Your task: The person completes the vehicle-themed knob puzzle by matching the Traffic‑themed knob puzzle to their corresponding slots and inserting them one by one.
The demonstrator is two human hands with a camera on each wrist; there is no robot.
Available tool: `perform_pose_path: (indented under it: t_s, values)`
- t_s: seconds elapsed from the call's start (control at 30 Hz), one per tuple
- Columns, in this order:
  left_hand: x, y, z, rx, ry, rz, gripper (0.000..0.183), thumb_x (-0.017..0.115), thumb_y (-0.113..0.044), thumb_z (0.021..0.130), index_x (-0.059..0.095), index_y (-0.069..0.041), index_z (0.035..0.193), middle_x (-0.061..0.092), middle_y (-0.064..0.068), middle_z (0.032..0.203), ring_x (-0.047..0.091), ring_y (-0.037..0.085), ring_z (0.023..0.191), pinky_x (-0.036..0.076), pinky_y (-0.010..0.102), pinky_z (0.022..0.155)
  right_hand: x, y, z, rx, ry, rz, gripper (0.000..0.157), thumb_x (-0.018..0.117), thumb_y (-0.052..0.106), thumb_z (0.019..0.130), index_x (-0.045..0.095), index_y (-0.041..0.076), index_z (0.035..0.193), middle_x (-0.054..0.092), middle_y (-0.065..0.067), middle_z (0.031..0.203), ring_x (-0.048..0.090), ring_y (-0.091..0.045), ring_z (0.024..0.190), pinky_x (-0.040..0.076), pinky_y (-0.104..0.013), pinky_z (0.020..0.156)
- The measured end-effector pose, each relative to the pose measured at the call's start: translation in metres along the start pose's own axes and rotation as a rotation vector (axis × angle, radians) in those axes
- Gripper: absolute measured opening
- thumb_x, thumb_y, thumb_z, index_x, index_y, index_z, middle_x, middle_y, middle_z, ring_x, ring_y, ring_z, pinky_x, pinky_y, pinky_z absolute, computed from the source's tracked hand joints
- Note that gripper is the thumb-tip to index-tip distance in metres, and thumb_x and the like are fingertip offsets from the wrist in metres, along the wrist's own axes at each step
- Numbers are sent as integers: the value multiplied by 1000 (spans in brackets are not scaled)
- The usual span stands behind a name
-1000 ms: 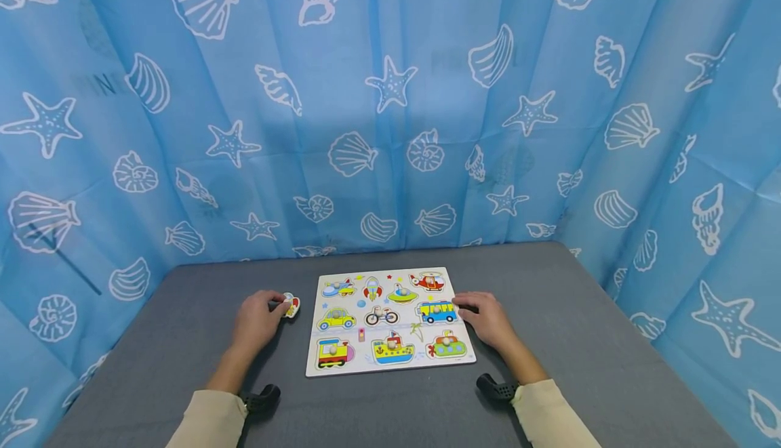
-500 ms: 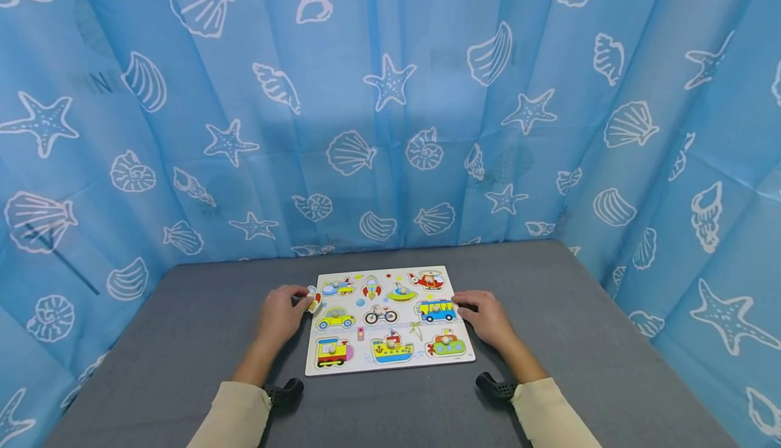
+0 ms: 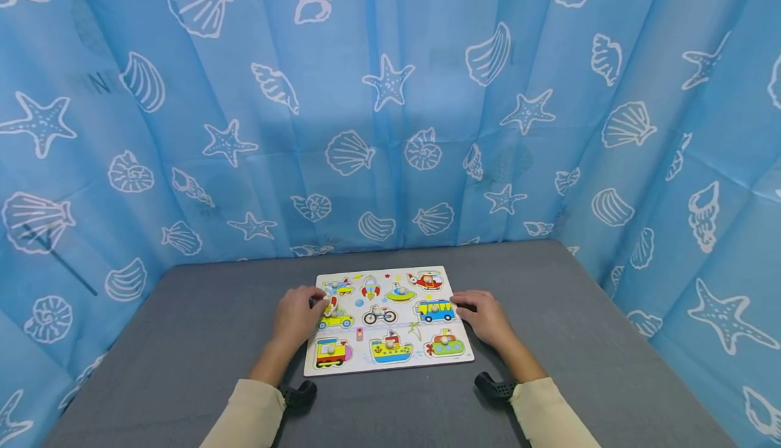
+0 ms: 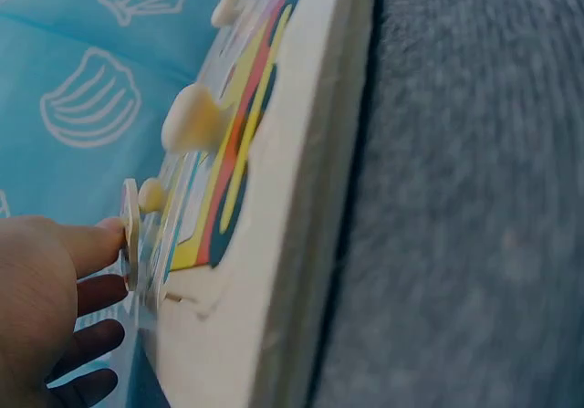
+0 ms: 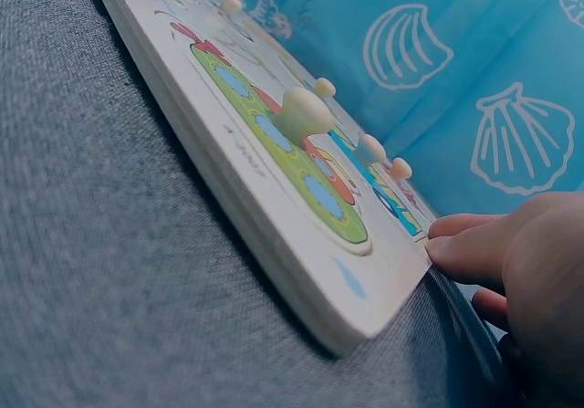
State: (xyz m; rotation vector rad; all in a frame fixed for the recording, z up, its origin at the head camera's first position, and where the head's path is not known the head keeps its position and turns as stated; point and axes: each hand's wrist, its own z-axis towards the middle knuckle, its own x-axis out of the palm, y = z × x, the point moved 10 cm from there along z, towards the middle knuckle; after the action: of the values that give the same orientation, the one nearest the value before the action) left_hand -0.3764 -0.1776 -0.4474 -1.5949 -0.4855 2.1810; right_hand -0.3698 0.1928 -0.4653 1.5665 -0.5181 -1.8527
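Note:
A wooden knob puzzle board (image 3: 396, 364) with vehicle pictures lies flat on the table. My left hand (image 3: 297, 316) pinches a small red-and-white puzzle piece (image 3: 331, 307) at its edge. It hovers over the left part of the board, between the plane and the yellow car (image 3: 335, 319). In the left wrist view this puzzle piece (image 4: 130, 235) is upright, its round knob toward the board; the thumb is on its near side. My right hand (image 3: 485, 316) holds the board's right edge beside the blue bus (image 3: 434, 311). The right wrist view has those fingertips (image 5: 443, 246) at the edge.
A grey cloth covers the table (image 3: 390, 414). Behind it and along the right side hangs a blue curtain (image 3: 390, 163) with white shells and starfish. Round knobs stick up from several pieces, among them the green submarine (image 5: 274, 134). Black straps sit on both wrists.
My left hand has carried the puzzle piece rightward, from the bare table left of the board to over the board. My right hand has stayed at the right edge.

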Motion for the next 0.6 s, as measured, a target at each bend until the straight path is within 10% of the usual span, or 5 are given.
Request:
perform_pose_path:
  t_s: [0.6]
  values:
    - [12,-32,7,69,3,11,20,75,-26,87,74,-13,103,68,0,95,54,21,85,43,41,79,-1,3,-1,-17,-2,10,27,66,5,90,70,3,117,63,-14,125,44,-36,125,32,-56,103]
